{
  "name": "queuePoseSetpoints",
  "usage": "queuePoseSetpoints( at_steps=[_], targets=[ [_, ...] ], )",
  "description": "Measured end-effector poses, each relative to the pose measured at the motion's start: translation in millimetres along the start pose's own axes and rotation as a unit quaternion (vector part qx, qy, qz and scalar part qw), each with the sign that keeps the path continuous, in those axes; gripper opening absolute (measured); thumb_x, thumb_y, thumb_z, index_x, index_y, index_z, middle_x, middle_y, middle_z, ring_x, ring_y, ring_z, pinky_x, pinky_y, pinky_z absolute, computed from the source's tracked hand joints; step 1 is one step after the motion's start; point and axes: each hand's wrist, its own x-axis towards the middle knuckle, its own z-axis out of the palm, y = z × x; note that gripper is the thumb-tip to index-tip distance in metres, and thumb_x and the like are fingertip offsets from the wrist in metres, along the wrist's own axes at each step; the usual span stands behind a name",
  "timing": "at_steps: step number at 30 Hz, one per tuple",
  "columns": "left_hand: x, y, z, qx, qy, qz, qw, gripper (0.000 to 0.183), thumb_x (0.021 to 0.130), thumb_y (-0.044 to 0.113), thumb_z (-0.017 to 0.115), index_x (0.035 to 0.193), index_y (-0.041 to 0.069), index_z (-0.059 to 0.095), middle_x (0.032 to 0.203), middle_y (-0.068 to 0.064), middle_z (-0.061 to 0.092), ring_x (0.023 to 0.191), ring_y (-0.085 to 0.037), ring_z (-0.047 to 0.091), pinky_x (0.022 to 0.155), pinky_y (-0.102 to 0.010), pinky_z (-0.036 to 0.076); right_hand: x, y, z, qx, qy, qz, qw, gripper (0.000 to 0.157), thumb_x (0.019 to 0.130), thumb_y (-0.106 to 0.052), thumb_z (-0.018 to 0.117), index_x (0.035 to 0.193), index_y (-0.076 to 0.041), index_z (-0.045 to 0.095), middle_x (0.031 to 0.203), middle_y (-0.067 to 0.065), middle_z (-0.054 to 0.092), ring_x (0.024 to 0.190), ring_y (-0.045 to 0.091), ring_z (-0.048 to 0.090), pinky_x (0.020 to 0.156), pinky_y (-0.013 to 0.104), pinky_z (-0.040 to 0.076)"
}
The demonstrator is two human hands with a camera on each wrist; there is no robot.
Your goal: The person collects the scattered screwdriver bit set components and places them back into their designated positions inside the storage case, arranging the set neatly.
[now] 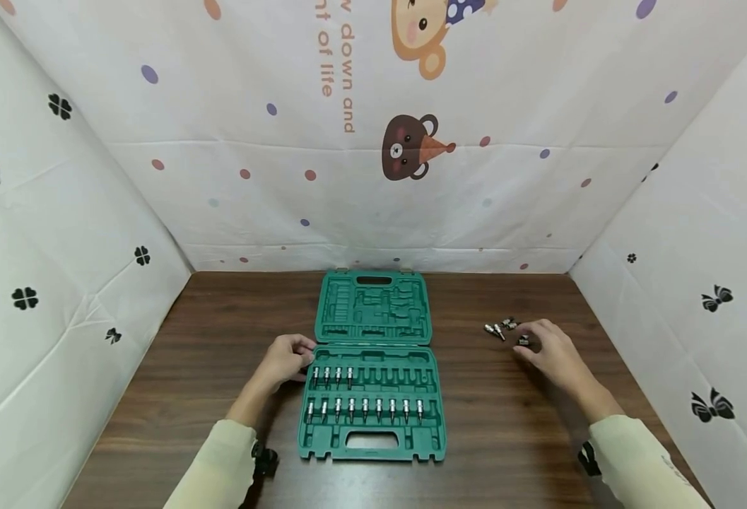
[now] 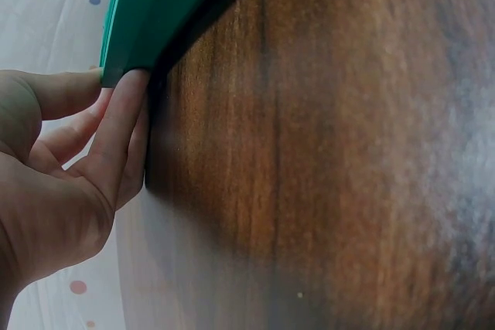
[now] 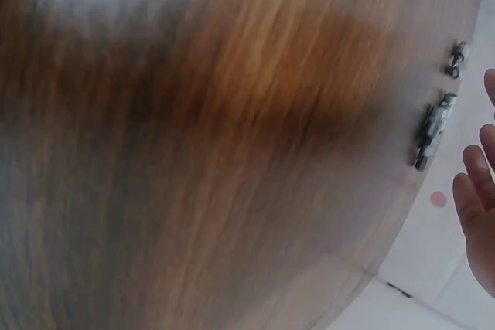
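Observation:
In the head view, a green socket case lies unfolded on the table. Silver socket bits fill its lower row, and several more stand at the left of its upper row. My left hand pinches the case's left edge near the hinge; the left wrist view shows thumb and fingers at the green edge. To the right, my right hand hovers beside loose socket bits, fingers bent and spread around one dark piece. The right wrist view shows these fingers apart from the bits.
The case's lid lies flat behind its base. Brown wooden table surrounds it. White printed cloth rises at the back and along both sides.

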Motion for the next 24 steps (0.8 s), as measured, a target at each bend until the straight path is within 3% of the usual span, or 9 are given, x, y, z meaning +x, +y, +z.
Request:
queuePoseSetpoints(
  at_steps=[10,24],
  targets=[
    [0.9,0.9,1.6,0.0,0.005,0.002,1.0,0.017,0.101,-0.003,0.058,0.116,-0.004,0.067,0.1,-0.017,0.062,0.085,-0.024,0.064,0.069,-0.041,0.064,4,15,2.9,-0.017,-0.006,-0.01,1.0,0.03,0.086,-0.013,0.084,0.112,-0.002,0.073,0.107,0.017,0.066,0.097,0.038,0.065,0.082,0.058,0.054],
    [0.8,1.2,1.9,0.001,0.008,-0.001,1.0,0.017,0.101,-0.005,0.058,0.115,-0.004,0.067,0.101,-0.017,0.063,0.085,-0.024,0.065,0.067,-0.04,0.064,3,25,9.6,-0.01,-0.03,0.005,0.999,0.015,0.092,-0.011,0.077,0.105,-0.007,0.072,0.109,0.018,0.066,0.102,0.038,0.064,0.087,0.059,0.052]
  ],
)
